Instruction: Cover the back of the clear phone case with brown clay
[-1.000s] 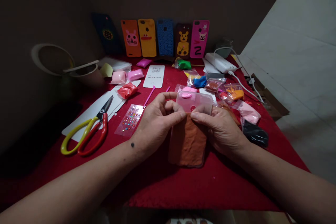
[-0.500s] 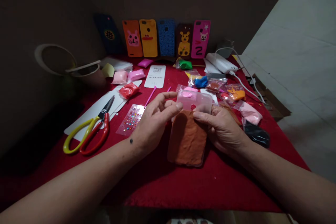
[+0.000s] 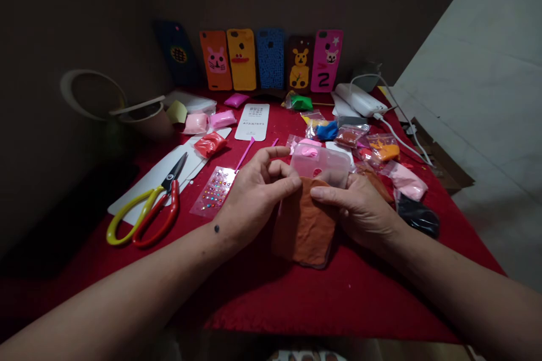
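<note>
My left hand (image 3: pixel 258 194) and right hand (image 3: pixel 359 211) pinch the flat brown clay sheet (image 3: pixel 305 228) covering a clear plastic phone case (image 3: pixel 322 164) on the red tablecloth (image 3: pixel 254 287).

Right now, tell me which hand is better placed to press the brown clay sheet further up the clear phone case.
Probably the left hand: its thumb already rests on the brown clay sheet's top edge, while the right hand grips the clear phone case.

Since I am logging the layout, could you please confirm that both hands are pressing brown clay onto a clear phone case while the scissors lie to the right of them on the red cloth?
Not quite: the head view shows the scissors lying to the left of the hands, not the right. The rest holds: the left hand and right hand press brown clay onto the clear phone case on the red cloth.
</note>
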Action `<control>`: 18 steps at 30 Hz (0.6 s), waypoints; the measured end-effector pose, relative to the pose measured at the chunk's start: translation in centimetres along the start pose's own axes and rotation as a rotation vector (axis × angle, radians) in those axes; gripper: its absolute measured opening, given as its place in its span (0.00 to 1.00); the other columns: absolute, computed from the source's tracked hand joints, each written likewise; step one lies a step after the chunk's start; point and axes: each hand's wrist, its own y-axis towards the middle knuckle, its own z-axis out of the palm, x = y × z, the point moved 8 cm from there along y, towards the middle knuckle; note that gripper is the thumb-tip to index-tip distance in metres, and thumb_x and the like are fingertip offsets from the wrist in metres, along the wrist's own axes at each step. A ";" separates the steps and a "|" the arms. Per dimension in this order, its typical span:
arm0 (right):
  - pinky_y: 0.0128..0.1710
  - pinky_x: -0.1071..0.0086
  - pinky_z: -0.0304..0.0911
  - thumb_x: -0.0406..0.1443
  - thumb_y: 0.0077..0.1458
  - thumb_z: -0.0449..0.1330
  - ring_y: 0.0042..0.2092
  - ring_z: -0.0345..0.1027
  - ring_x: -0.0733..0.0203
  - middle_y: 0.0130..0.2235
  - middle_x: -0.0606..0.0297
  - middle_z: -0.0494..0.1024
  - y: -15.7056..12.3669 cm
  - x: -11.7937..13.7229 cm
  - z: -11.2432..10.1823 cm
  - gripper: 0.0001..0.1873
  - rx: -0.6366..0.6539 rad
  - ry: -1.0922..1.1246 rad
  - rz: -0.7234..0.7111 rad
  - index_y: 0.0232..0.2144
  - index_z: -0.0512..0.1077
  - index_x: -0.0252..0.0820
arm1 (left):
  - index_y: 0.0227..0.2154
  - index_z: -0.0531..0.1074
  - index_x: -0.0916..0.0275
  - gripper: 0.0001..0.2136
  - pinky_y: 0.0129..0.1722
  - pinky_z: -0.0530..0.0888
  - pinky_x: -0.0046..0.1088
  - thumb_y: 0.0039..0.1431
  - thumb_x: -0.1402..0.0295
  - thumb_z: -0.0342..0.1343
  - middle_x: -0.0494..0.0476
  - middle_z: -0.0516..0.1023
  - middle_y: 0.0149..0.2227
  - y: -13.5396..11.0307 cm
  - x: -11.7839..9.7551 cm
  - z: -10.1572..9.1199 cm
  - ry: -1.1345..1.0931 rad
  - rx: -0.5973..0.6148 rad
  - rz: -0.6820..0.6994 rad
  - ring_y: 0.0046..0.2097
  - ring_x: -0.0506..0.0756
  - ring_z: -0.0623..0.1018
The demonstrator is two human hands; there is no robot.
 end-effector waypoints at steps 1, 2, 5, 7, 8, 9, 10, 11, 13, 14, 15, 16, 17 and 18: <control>0.31 0.73 0.61 0.35 0.44 0.70 0.29 0.69 0.67 0.27 0.68 0.77 0.0 0.0 0.0 0.08 -0.002 -0.006 0.001 0.26 0.76 0.38 | 0.47 0.64 0.63 0.18 0.33 0.66 0.23 0.55 0.71 0.61 0.46 0.71 0.29 0.0 0.0 0.1 -0.001 0.006 -0.005 0.31 0.46 0.69; 0.31 0.73 0.61 0.35 0.43 0.70 0.29 0.69 0.67 0.27 0.68 0.77 -0.1 0.0 0.0 0.08 -0.001 -0.011 0.007 0.26 0.76 0.38 | 0.47 0.65 0.63 0.18 0.33 0.66 0.23 0.55 0.70 0.62 0.46 0.71 0.29 0.1 0.1 0.1 -0.010 0.012 -0.011 0.31 0.46 0.69; 0.30 0.73 0.61 0.36 0.43 0.71 0.28 0.69 0.68 0.26 0.68 0.77 -0.2 -0.2 0.1 0.08 0.001 -0.014 0.022 0.25 0.75 0.39 | 0.45 0.66 0.62 0.17 0.31 0.66 0.22 0.54 0.70 0.62 0.45 0.70 0.27 0.1 0.4 0.2 -0.063 0.013 -0.021 0.29 0.46 0.69; 0.29 0.75 0.60 0.35 0.43 0.70 0.27 0.68 0.70 0.25 0.70 0.77 -0.2 -0.2 0.1 0.08 0.000 0.003 0.022 0.23 0.75 0.39 | 0.44 0.66 0.62 0.16 0.30 0.66 0.22 0.54 0.72 0.63 0.44 0.69 0.26 0.1 0.5 0.1 -0.094 0.011 -0.024 0.27 0.45 0.68; 0.28 0.75 0.59 0.34 0.43 0.70 0.26 0.67 0.70 0.25 0.70 0.76 -0.2 -0.2 0.1 0.08 0.003 0.012 0.024 0.23 0.74 0.39 | 0.44 0.66 0.62 0.16 0.30 0.65 0.22 0.54 0.71 0.63 0.44 0.69 0.25 0.1 0.5 0.1 -0.102 0.011 -0.023 0.27 0.45 0.68; 0.28 0.76 0.59 0.34 0.44 0.70 0.26 0.67 0.71 0.24 0.70 0.76 -0.2 -0.1 0.2 0.07 0.003 0.019 0.025 0.22 0.74 0.39 | 0.45 0.66 0.62 0.16 0.30 0.65 0.21 0.54 0.70 0.63 0.44 0.69 0.25 0.1 0.5 0.0 -0.101 0.010 -0.023 0.27 0.45 0.68; 0.28 0.76 0.59 0.33 0.44 0.70 0.26 0.67 0.71 0.24 0.70 0.76 -0.2 -0.1 0.2 0.07 0.002 0.027 0.025 0.22 0.74 0.39 | 0.45 0.66 0.62 0.17 0.30 0.66 0.21 0.55 0.69 0.63 0.45 0.69 0.26 0.1 0.5 0.0 -0.090 0.009 -0.025 0.27 0.45 0.69; 0.28 0.76 0.59 0.33 0.44 0.69 0.26 0.67 0.70 0.25 0.70 0.76 -0.2 -0.1 0.2 0.07 0.000 0.032 0.026 0.23 0.74 0.39 | 0.46 0.66 0.62 0.18 0.30 0.66 0.21 0.54 0.67 0.63 0.45 0.70 0.26 0.0 0.5 0.0 -0.072 0.012 -0.033 0.28 0.46 0.70; 0.30 0.74 0.61 0.33 0.44 0.69 0.27 0.69 0.68 0.26 0.69 0.77 -0.1 0.0 0.2 0.06 -0.006 0.052 0.027 0.24 0.75 0.39 | 0.48 0.65 0.61 0.22 0.31 0.68 0.23 0.52 0.67 0.65 0.46 0.72 0.28 -0.1 0.7 0.4 -0.030 0.044 -0.066 0.30 0.48 0.73; 0.31 0.73 0.62 0.33 0.43 0.69 0.27 0.69 0.68 0.26 0.68 0.77 -0.1 0.0 0.1 0.06 -0.010 0.066 0.028 0.25 0.75 0.39 | 0.48 0.64 0.61 0.23 0.32 0.70 0.24 0.50 0.69 0.66 0.47 0.73 0.29 -0.1 0.8 0.7 -0.020 0.070 -0.087 0.31 0.49 0.74; 0.31 0.71 0.63 0.32 0.43 0.69 0.27 0.69 0.67 0.26 0.68 0.77 0.0 -0.1 0.1 0.06 -0.013 0.078 0.027 0.25 0.75 0.39 | 0.49 0.64 0.61 0.25 0.33 0.71 0.25 0.49 0.71 0.66 0.47 0.74 0.30 -0.2 0.9 0.9 -0.020 0.091 -0.105 0.32 0.50 0.75; 0.31 0.71 0.63 0.32 0.43 0.69 0.27 0.69 0.66 0.26 0.68 0.77 0.0 -0.1 0.1 0.06 -0.014 0.086 0.028 0.24 0.75 0.39 | 0.49 0.63 0.61 0.26 0.33 0.72 0.26 0.48 0.72 0.66 0.48 0.74 0.30 -0.2 0.9 1.2 -0.030 0.104 -0.115 0.32 0.51 0.76; 0.31 0.70 0.63 0.33 0.43 0.69 0.27 0.68 0.66 0.26 0.68 0.77 0.0 -0.1 0.2 0.06 -0.013 0.090 0.028 0.24 0.74 0.40 | 0.48 0.63 0.61 0.25 0.34 0.73 0.27 0.48 0.74 0.66 0.48 0.75 0.30 -0.2 0.8 1.3 -0.045 0.106 -0.119 0.32 0.51 0.76; 0.31 0.70 0.63 0.33 0.43 0.69 0.27 0.68 0.66 0.26 0.68 0.77 0.0 -0.1 0.2 0.06 -0.012 0.093 0.029 0.24 0.74 0.40 | 0.47 0.63 0.61 0.25 0.34 0.73 0.27 0.48 0.75 0.66 0.47 0.75 0.29 -0.2 0.8 1.4 -0.061 0.099 -0.118 0.32 0.51 0.77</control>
